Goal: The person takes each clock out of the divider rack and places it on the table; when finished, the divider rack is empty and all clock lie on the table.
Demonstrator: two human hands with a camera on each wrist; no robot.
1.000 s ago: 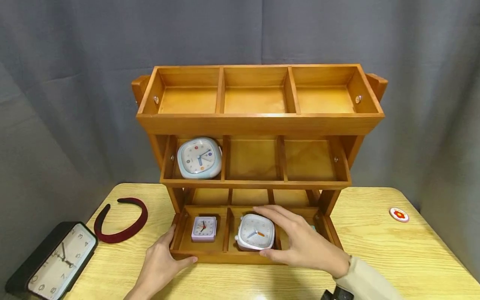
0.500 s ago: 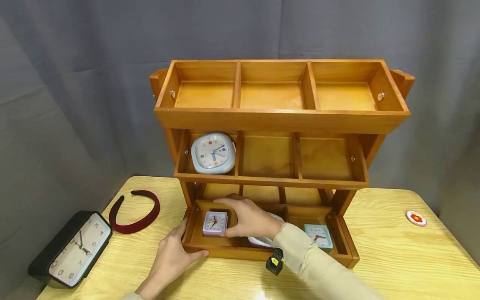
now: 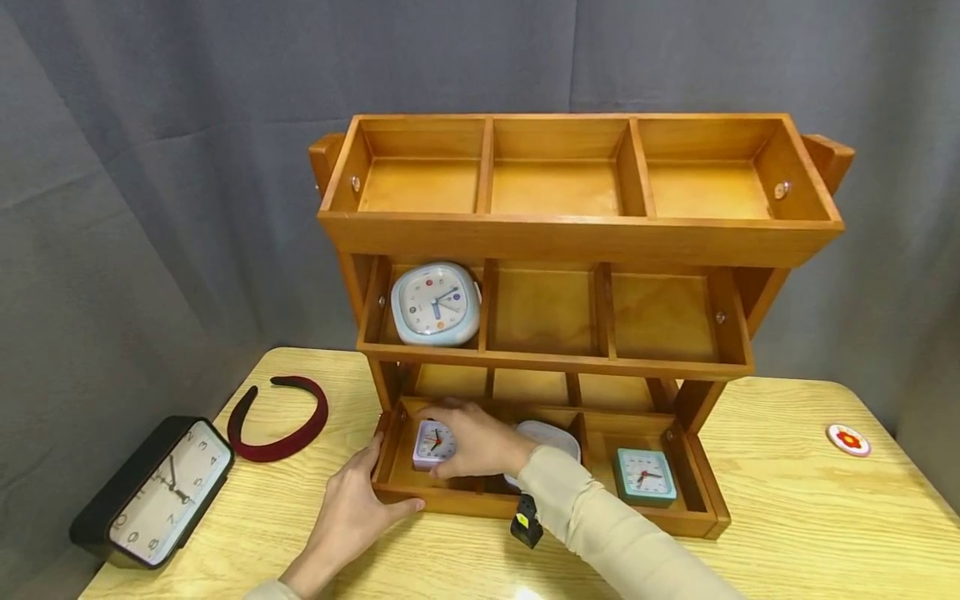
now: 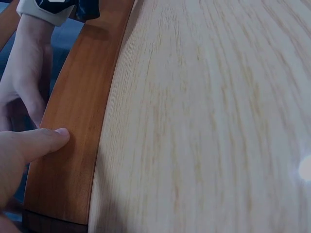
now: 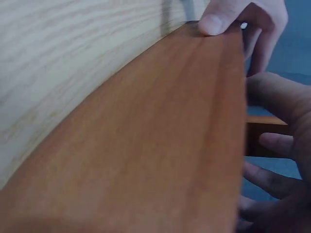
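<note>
My right hand (image 3: 476,442) reaches into the left compartment of the bottom tray. Its thumb and fingers close around a small lilac alarm clock (image 3: 431,446), partly covering it. My left hand (image 3: 348,507) grips the left front corner of the bottom wooden tray (image 3: 465,503), thumb on the front wall (image 4: 73,165). Beneath my right wrist, a white alarm clock (image 3: 551,435) lies mostly hidden in the middle compartment. A mint-green alarm clock (image 3: 645,478) sits in the right one. In the right wrist view, the tray wall (image 5: 160,131) hides the lilac clock.
Above rises the three-tier wooden organizer's top tray (image 3: 577,235). A light-blue alarm clock (image 3: 435,304) stands in the middle tier's left compartment. On the table (image 3: 795,500) lie a black rectangular clock (image 3: 161,492), a dark red headband (image 3: 300,437) and a round flower badge (image 3: 849,439).
My right hand has left the white clock and moved left onto the lilac clock, uncovering the mint-green one. My left hand keeps its place on the tray corner. The head view has shifted.
</note>
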